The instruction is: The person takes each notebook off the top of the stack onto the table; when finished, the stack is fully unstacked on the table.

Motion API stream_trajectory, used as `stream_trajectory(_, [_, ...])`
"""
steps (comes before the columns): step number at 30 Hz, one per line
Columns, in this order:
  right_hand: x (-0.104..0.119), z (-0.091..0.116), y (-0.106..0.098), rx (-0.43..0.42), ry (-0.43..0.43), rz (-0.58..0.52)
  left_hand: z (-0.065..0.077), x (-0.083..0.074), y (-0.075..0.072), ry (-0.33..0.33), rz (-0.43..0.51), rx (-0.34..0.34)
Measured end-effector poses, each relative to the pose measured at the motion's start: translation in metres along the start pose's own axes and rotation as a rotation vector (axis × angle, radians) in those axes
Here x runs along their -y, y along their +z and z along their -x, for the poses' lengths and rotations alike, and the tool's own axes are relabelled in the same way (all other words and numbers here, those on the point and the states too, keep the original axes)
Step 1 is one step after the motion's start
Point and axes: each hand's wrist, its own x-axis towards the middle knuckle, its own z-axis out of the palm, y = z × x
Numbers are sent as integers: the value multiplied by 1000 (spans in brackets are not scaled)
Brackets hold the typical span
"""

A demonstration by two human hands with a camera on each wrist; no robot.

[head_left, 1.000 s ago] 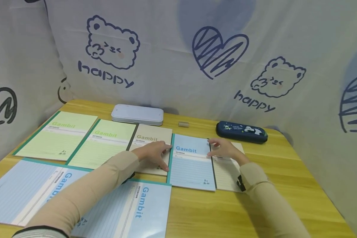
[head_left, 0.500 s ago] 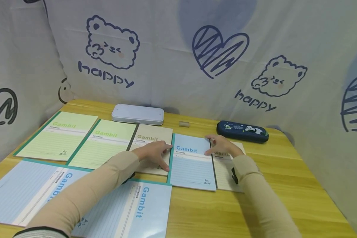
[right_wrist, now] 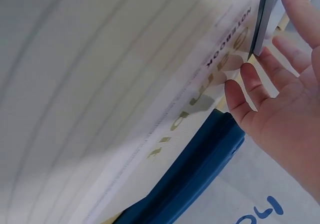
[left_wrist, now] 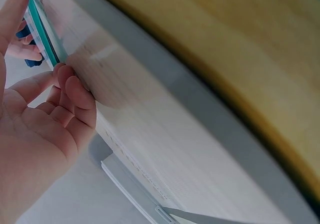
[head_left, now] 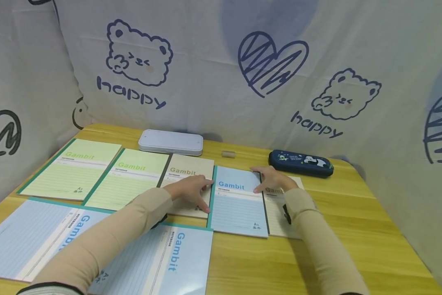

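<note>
A blue Gambit notebook with a teal spine lies flat between my two hands. My left hand reaches over a beige notebook, thumb and forefinger spread along the blue notebook's spine edge. In the left wrist view, that hand's other fingers are loosely bent over the beige cover. My right hand lies over a cream notebook with a dark spine. Its forefinger is at the blue notebook's top right corner and its thumb at the right side. The right wrist view shows loosely bent fingers beside the cream cover.
Two green notebooks continue the row leftward. Two blue notebooks lie sideways in front, partly under my left sleeve. Behind the row are a white case, a small brown block and a navy panda case. A printed curtain hangs behind.
My right hand has moved left, its forefinger coming to the blue notebook's top right corner. My left hand keeps its place at the spine.
</note>
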Motion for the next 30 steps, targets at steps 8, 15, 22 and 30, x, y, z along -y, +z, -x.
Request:
stream_trajectory(8, [3, -5, 0, 5, 34, 13, 1, -1, -1, 9, -3, -2])
stream_trajectory(15, [1, -5, 2, -36, -42, 4, 2, -2, -1, 7, 2, -6])
stream_trajectory(22, [1, -7, 4, -90, -50, -41, 0, 0, 0, 24, 0, -18])
stream_trajectory(30, [10, -7, 4, -155, -27, -32, 1, 1, 0, 37, -17, -27])
